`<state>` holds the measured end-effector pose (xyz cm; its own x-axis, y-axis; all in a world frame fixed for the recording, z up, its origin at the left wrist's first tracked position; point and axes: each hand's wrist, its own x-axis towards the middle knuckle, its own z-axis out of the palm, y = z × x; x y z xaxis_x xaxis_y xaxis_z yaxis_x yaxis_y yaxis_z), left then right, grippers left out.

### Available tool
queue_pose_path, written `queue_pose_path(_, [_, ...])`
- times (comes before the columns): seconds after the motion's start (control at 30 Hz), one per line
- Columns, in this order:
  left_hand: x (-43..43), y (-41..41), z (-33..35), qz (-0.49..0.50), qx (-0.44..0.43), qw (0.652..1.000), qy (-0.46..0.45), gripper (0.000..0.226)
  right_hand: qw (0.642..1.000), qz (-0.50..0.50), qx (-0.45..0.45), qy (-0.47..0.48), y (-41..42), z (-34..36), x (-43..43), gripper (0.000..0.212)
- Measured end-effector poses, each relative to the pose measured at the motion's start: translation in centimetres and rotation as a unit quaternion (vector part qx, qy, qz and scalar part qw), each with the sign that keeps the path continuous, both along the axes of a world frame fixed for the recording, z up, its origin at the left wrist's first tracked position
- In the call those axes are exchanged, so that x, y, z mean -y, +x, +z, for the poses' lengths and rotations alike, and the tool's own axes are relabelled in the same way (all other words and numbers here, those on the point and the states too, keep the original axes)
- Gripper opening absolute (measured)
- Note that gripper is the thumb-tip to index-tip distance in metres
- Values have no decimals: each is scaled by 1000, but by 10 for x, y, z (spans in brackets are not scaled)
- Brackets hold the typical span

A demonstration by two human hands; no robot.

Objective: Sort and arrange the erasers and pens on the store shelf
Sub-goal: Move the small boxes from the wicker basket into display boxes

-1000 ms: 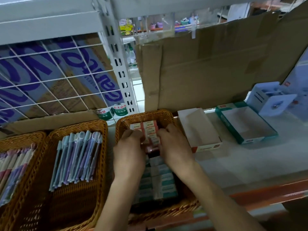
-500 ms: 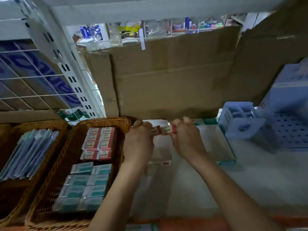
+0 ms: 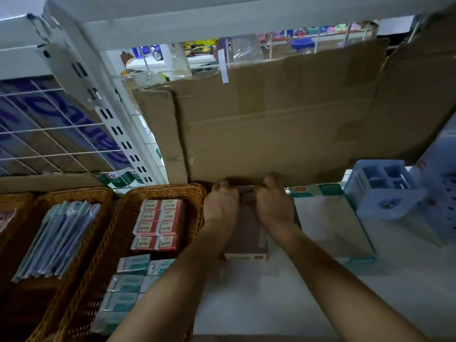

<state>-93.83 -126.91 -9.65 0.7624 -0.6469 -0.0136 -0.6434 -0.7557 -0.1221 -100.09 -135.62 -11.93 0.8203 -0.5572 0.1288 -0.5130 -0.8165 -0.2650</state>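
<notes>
Wicker basket sits just left. The erasers are pinched crosswise between left hand and right hand, right over the far end of the open box at the back edge of the shelf — straight down, I'd guess.

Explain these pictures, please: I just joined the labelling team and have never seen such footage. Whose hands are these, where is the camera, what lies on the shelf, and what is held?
No machine here: a person wears a camera on the head, looking down at their own hands. The left hand and right hand together pinch small packs, probably erasers though blurred, over the far end of an open white box. Beside it, a wicker basket holds red erasers at the back and green erasers in front; a second basket holds pens. To the right lie a green-edged box and a blue plastic organiser.
</notes>
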Motion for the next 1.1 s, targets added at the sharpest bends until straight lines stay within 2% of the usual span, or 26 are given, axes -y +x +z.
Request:
queue_pose_path(0.27, [5, 5, -4, 22, 1, 1000, -15, 35, 998, -64, -4, 12, 9, -1, -1, 31])
queue_pose_path(0.53, [-4, -10, 6, -18, -4, 1000, 13, 26, 998, -37, -8, 50, 3, -12, 5, 31])
queue_pose_path(0.67, [-34, -35, 16, -35, -45, 998, 16, 28, 999, 6, -27, 40, -36, -20, -14, 22])
queue_pose_path(0.73, [-54, -55, 20, -37, -38, 998, 37, 31, 999, 25, -25, 26, -67, -21, -32, 18])
queue_pose_path(0.87, [-77, -98, 27, -46, -73, 993, 85, 30, 997, -9, 4, 78, -109, -17, -54, 13])
queue_pose_path(1.1, [-85, -106, 21, -40, -110, 992, 52, 29, 997, -28, -19, 67, -107, -5, -53, 13])
